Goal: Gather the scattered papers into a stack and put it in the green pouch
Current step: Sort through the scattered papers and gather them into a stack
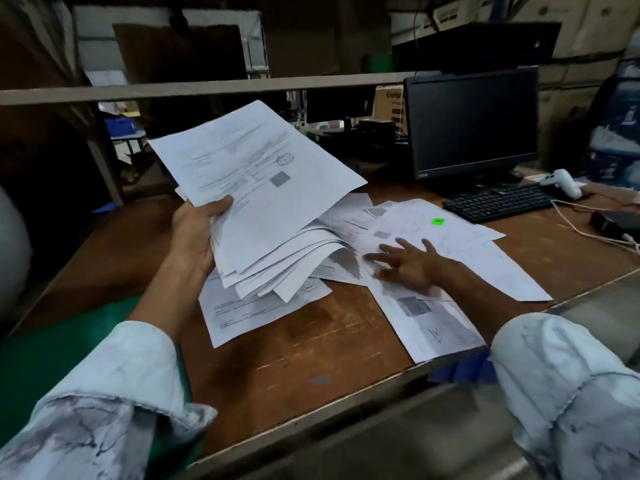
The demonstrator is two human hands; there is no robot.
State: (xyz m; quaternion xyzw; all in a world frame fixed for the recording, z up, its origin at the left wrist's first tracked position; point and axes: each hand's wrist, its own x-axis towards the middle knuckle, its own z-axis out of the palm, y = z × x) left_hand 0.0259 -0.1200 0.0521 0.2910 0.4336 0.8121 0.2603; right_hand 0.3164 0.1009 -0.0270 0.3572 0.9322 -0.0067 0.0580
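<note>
My left hand (195, 233) grips a thick, fanned bundle of printed white papers (263, 188), lifted and tilted above the brown desk (311, 344). My right hand (408, 263) lies flat with spread fingers on loose sheets (460, 251) scattered across the desk's right side. One more sheet (242, 317) lies flat under the bundle, and another (429, 323) reaches the desk's near edge. One scattered sheet carries a small bright green sticker (438, 221). The green pouch (86, 344) lies at the lower left, partly covered by my left sleeve.
A dark monitor (471, 126) and a black keyboard (498, 202) stand at the back right. Beside them are a white handheld device (562, 181), a white cable (588, 233) and a small black box (616, 221). A horizontal bar (207, 86) crosses behind the desk.
</note>
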